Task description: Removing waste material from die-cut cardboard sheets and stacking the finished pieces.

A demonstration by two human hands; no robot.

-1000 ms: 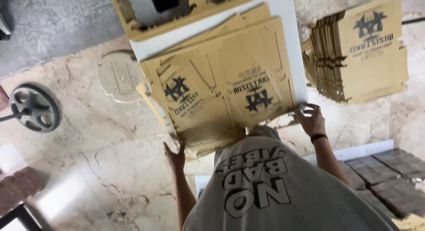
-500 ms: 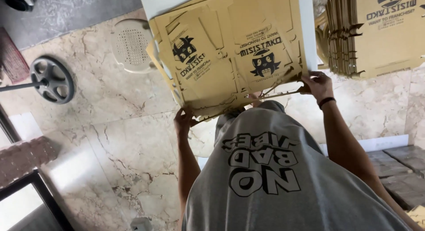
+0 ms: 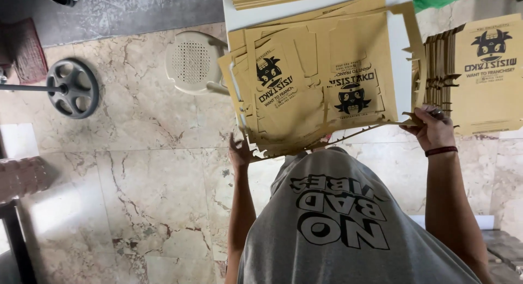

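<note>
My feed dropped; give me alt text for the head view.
Both hands, left hand and right hand, grip the near edge of a stack of flat printed cardboard box blanks on a white table. A folded stack stands right; marble floor below.

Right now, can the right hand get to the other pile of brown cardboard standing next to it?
Probably yes. The right hand grips the flat cardboard sheets at their edge, and the upright cardboard stack stands just beside it with nothing between, though it would have to let go first.
</note>
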